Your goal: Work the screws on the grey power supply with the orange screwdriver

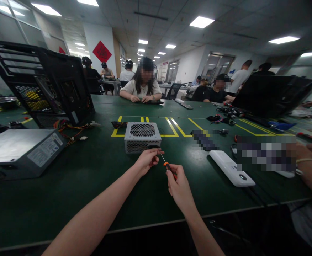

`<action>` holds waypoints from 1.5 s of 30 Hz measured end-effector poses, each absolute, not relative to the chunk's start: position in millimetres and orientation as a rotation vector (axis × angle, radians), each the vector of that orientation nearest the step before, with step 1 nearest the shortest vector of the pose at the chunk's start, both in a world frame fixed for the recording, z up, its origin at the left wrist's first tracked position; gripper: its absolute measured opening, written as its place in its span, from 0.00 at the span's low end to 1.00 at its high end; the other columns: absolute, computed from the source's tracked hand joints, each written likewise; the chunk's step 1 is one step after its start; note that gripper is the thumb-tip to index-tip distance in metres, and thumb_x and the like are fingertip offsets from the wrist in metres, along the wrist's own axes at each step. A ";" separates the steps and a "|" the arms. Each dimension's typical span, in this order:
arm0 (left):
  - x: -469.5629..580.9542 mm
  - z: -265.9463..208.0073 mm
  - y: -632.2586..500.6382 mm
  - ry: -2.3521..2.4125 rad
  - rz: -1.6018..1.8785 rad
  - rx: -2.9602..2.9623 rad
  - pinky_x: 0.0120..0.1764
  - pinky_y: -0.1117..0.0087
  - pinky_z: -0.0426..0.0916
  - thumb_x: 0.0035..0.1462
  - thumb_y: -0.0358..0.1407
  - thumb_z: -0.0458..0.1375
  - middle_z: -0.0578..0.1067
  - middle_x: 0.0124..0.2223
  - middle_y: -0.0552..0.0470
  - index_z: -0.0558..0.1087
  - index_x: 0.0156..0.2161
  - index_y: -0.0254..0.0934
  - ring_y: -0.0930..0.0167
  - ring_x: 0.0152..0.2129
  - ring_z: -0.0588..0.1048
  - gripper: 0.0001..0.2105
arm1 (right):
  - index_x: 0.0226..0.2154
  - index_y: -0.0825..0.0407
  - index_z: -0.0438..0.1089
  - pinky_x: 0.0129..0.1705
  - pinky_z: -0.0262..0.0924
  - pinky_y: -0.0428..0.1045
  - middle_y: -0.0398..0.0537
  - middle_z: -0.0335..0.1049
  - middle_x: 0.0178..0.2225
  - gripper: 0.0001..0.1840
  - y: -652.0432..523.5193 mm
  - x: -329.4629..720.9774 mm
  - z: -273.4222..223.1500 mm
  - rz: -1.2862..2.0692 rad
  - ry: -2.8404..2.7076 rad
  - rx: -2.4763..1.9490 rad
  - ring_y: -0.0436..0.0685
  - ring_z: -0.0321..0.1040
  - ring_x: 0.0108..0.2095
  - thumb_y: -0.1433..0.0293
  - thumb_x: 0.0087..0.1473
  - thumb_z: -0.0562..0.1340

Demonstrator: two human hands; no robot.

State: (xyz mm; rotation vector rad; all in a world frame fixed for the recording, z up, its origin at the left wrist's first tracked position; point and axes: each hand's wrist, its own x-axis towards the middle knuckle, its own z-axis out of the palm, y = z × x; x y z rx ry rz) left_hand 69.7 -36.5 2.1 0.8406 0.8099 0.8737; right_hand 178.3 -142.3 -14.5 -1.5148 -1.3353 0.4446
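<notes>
A silver power supply unit with perforated metal faces sits on the green table in front of me. My right hand is wrapped around an orange-and-black screwdriver, whose thin shaft points up and left. At the tip of that shaft, near the unit's lower right front corner, my left hand has its fingers drawn together. Whatever those fingers pinch is too small to make out. A dark socket area on the unit is just above my left fingertips. Black cables lie at the unit's left.
Left stand another power supply and a black computer case with loose wires. On the right lie a white oblong device, cables and a co-worker's arm. Yellow tape marks the table; a person sits opposite.
</notes>
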 end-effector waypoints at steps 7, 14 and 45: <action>67.8 1.0 -34.4 0.798 0.870 0.845 0.14 0.81 0.51 0.54 0.25 0.50 0.73 0.40 0.40 0.68 0.40 0.27 0.83 0.14 0.62 0.09 | 0.42 0.54 0.63 0.34 0.65 0.52 0.54 0.59 0.41 0.14 -147.9 169.0 0.7 -0.149 -1.721 -1.658 0.57 0.65 0.37 0.73 0.53 0.50; 67.5 -2.8 -31.5 0.755 0.869 0.856 0.14 0.82 0.52 0.53 0.25 0.50 0.73 0.42 0.40 0.68 0.39 0.28 0.84 0.13 0.63 0.09 | 0.48 0.56 0.59 0.42 0.64 0.55 0.56 0.62 0.43 0.20 -149.5 166.2 -5.4 -0.238 -1.760 -1.557 0.58 0.63 0.42 0.78 0.53 0.49; 63.4 -1.6 -32.6 0.739 0.878 0.818 0.13 0.82 0.53 0.52 0.28 0.53 0.73 0.43 0.40 0.70 0.36 0.29 0.83 0.15 0.64 0.06 | 0.45 0.53 0.58 0.40 0.63 0.54 0.52 0.65 0.42 0.15 -150.2 172.1 1.2 -0.197 -1.825 -1.488 0.56 0.65 0.39 0.75 0.54 0.49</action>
